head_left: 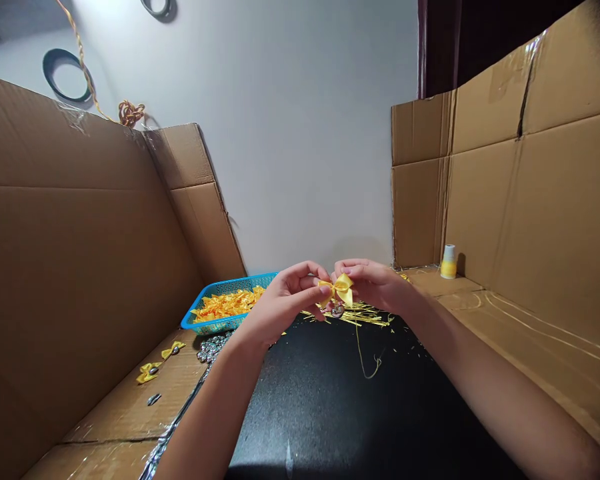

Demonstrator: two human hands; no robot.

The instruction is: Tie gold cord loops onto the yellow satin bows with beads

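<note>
Black table [330, 407], bow [341, 289] half-hidden by hands [330, 293]

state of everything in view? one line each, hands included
left hand: closed, pinching the yellow bow
right hand: closed, pinching the same bow
yellow bow: tied, held above the table between both hands
blue basket: upright, filled with orange-yellow ribbon pieces
finished bows: two, lying loose on the cardboard flap
yellow thread scraps: scattered on the black table
thread spool: upright on the cardboard
</note>
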